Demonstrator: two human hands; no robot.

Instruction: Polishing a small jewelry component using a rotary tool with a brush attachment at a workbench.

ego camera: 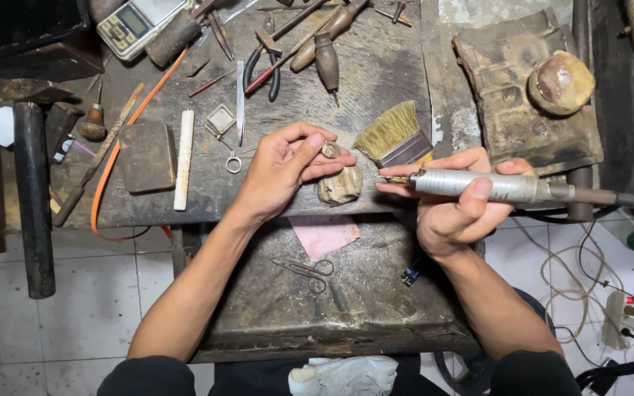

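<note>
Head view. At frame centre I see the left hand (282,170) with its grip closed on a small silver ring (331,149), pinched between thumb and fingertips above the worn wooden bench peg (340,185). To the right of centre, the right hand (458,204) has its grip closed around a grey rotary handpiece (489,186), held level, its fine bit pointing left toward the ring but apart from it. The handpiece's dark shaft runs off to the right edge. Just behind the two hands lies a flat bristle brush (394,136) on the bench (376,66). In the upper centre lie pliers and wooden-handled gravers (326,59); a pocket scale (135,26) sits at upper left. Small scissors (307,269) and a pink paper scrap (324,235) rest on the lower tray, below centre.
</note>
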